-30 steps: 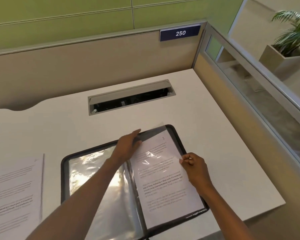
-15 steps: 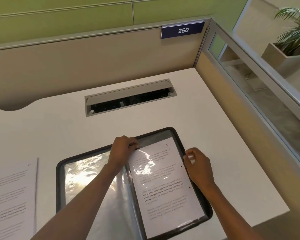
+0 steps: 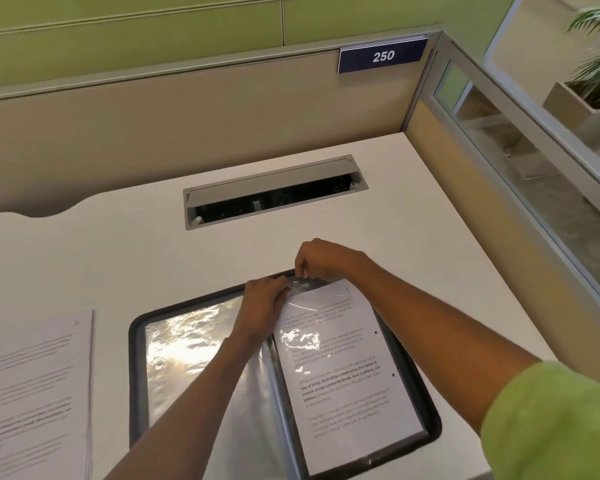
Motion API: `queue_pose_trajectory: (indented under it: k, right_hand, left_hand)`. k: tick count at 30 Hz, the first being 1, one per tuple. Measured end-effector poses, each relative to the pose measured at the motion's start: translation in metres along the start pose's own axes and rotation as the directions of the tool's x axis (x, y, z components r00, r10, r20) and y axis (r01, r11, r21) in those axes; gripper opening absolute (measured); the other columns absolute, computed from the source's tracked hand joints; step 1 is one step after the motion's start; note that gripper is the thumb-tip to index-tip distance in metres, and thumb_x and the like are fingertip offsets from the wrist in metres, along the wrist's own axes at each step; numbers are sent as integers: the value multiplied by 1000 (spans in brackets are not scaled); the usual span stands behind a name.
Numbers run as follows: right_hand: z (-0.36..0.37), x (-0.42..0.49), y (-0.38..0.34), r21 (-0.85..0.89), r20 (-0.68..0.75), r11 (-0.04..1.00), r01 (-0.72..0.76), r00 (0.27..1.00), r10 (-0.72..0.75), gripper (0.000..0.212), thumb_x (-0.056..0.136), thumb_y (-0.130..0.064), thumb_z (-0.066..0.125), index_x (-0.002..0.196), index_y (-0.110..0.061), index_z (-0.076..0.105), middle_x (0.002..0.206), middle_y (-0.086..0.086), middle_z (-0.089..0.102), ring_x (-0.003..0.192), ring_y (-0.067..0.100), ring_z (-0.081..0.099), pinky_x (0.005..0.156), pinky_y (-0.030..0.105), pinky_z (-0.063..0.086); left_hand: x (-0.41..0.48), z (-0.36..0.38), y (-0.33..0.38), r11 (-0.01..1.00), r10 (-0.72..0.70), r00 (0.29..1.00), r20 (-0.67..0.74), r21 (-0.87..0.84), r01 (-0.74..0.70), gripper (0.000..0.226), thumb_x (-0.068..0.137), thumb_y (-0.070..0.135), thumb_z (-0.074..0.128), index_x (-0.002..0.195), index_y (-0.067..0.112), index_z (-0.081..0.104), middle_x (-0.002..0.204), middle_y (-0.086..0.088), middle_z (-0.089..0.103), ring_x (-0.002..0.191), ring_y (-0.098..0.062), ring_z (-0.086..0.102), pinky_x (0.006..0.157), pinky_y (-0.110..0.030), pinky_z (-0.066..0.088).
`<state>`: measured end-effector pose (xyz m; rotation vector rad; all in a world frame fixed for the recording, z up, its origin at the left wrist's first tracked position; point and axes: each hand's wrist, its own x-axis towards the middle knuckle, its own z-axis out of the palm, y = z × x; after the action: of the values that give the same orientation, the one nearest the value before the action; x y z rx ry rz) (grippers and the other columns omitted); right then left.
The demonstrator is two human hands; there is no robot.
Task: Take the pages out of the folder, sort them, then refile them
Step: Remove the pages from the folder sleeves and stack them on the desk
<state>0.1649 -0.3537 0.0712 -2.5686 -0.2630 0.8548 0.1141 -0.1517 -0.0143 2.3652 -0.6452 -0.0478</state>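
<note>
- The folder (image 3: 133, 344) lies open at lower centre. One page (image 3: 347, 375) sits in its right pocket (image 3: 303, 285).
- Loose pages (image 3: 32, 393) lie at lower left, so I judge sorting and refiling unfinished.
- The left hand (image 3: 264, 306) and right hand (image 3: 323, 259) both pinch the pocket's top edge.
- The page's long axis runs near-vertical in frame, head toward upper centre.

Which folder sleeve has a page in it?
The right-hand sleeve: printed text shows through it. The left-hand sleeve shows only glare on clear plastic.
</note>
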Motion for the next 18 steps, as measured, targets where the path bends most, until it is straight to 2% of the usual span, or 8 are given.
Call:
queue_pose_trajectory:
  k: [5,9,12,14,16,18]
  right_hand:
    - [-3,14,2,-133,212,989,-61,973,89,26,91,0,61,105,-14,79,94,8,78,79,19,75,76,31,62]
    - [-3,20,2,-198,291,979,-58,950,115,18,88,-14,76,105,-15,79,97,3,77,82,18,71,75,30,60]
    - [2,21,-4,-321,329,947,17,940,95,33,87,-34,79,110,-11,77,96,2,70,83,17,60,63,23,45]
    - [5,20,-8,-372,376,927,52,921,100,44,88,-42,77,114,-6,73,97,3,64,88,20,57,62,24,39]
    - [7,16,-10,-406,391,911,73,915,101,46,89,-39,76,120,-6,69,101,4,60,91,22,55,64,27,38]
    - [7,15,-7,-397,369,915,70,925,90,40,88,-29,79,119,-5,69,101,4,61,92,22,55,74,30,41]
  left_hand:
    - [-1,-3,1,999,-35,999,-33,-23,35,16,103,18,55,103,29,66,95,21,66,87,-8,53,92,-40,40]
    - [-3,-3,3,996,-64,996,-70,-64,59,15,103,18,57,105,28,69,98,18,69,90,-9,56,93,-37,39]
    - [-5,-2,4,994,-68,992,-106,-91,58,12,101,16,62,103,21,72,96,9,73,86,-14,60,83,-41,48]
    - [-6,-2,5,994,-70,990,-125,-96,59,11,101,18,62,101,20,72,93,8,73,84,-14,62,79,-43,50]
    - [-10,-1,8,993,-85,982,-170,-95,69,9,100,16,66,102,20,73,95,8,73,87,-14,64,81,-45,51]
    - [-22,6,17,986,-136,958,-251,-123,108,17,100,12,68,115,18,71,112,4,72,103,-16,64,92,-44,52]
